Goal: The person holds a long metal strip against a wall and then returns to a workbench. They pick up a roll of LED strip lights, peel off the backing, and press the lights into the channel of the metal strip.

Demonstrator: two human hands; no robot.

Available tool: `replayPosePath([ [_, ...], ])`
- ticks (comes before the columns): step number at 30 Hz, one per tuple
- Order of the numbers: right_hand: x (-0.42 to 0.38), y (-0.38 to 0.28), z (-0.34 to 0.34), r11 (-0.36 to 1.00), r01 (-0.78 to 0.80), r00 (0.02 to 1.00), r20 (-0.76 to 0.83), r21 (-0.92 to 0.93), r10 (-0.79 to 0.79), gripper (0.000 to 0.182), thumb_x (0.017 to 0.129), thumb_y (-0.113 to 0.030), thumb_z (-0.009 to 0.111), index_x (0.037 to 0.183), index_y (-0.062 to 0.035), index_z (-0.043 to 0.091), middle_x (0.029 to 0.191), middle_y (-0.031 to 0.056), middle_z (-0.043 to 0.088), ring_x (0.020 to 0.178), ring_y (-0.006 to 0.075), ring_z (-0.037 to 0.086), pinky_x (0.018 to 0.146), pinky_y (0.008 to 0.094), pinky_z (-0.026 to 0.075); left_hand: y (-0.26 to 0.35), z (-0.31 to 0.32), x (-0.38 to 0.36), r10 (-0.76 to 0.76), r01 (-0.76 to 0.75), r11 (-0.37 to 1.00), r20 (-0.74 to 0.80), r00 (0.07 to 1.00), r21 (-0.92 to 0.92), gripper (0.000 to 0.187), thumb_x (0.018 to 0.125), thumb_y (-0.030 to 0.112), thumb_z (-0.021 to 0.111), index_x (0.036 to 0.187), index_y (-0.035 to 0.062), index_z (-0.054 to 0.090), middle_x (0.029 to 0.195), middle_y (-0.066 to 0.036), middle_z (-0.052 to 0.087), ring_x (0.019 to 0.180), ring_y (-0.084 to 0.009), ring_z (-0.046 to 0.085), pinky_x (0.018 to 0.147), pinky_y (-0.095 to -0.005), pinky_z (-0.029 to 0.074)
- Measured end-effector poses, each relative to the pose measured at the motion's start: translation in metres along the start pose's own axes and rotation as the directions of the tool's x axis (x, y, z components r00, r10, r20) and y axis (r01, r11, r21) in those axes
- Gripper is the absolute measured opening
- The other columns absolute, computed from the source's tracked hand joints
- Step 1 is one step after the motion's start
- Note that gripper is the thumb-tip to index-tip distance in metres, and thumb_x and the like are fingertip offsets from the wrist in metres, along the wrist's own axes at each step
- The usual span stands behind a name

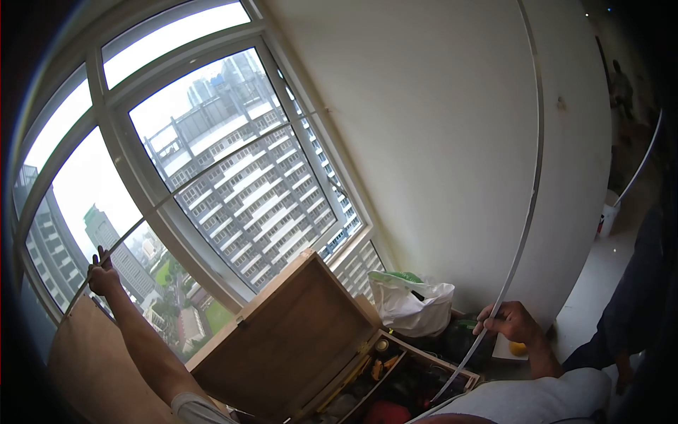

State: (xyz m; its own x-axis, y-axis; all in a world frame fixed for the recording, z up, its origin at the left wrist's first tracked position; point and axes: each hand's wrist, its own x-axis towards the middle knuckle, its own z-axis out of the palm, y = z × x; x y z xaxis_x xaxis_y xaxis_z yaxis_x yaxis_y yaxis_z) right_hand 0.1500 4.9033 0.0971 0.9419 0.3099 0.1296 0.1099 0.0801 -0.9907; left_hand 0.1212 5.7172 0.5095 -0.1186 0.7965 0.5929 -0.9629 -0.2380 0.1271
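A pale wall [438, 141] fills the middle and right. Left of it stands a window [111, 155] in a light frame, with a tower [240, 177] showing through the glass. Below the window, a wooden box [286, 343] stands with its lid tilted up, and a brown board [102, 360] rises at lower left.

A long white strip [539, 141] runs in a gentle bend from the top edge, in front of the wall, down past the right grip to the open box. A thin rod [219, 162] crosses in front of the window, slanting from the board up to the wall's edge. A white bag [417, 304] stands against the wall just beyond the box; farther right is a bucket [609, 212].

The right grip [510, 323] is closed around the strip, thumb and fingers pinching it. The left grip [104, 274] is raised at the rod, fingers pointing up; whether it clasps the rod, I cannot tell. Smallest are the yellow tools [381, 367] inside the box.
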Motion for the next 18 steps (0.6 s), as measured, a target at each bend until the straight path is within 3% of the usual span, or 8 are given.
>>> replayPosePath([
  [10,0.001,0.008,0.000,1.000,-0.021,1.000,0.013,0.007,0.021,0.016,0.094,0.000,0.061,0.108,0.0077,0.062,0.095,0.0172,0.072,0.093,0.0259,0.072,0.081,0.0368,0.061,-0.010,-0.010,0.022,-0.024,0.024,1.000,0.003,1.000,0.005,0.011,0.085,-0.016,0.041,0.094,-0.0218,0.036,0.121,-0.038,0.051,0.100,-0.0631,0.059,0.085,-0.0688,0.058],
  [12,0.002,0.005,0.001,0.998,-0.055,0.998,0.002,-0.031,0.056,0.016,0.093,0.001,0.061,0.108,0.0080,0.063,0.094,0.0175,0.073,0.092,0.0261,0.072,0.081,0.0364,0.061,-0.006,0.007,-0.004,0.039,-0.034,0.997,-0.067,0.997,0.071,0.009,0.085,-0.017,0.041,0.093,-0.0195,0.036,0.116,-0.038,0.052,0.098,-0.0628,0.060,0.083,-0.0688,0.059],
  [18,0.005,0.002,0.008,0.999,-0.054,0.999,-0.002,0.000,0.054,0.016,0.092,0.001,0.062,0.105,0.0085,0.064,0.092,0.0175,0.073,0.091,0.0260,0.073,0.082,0.0356,0.060,-0.013,0.020,-0.013,0.045,-0.041,0.999,-0.148,0.988,0.027,0.009,0.093,-0.009,0.046,0.095,-0.0133,0.038,0.111,-0.036,0.055,0.091,-0.0587,0.064,0.079,-0.0676,0.060],
])
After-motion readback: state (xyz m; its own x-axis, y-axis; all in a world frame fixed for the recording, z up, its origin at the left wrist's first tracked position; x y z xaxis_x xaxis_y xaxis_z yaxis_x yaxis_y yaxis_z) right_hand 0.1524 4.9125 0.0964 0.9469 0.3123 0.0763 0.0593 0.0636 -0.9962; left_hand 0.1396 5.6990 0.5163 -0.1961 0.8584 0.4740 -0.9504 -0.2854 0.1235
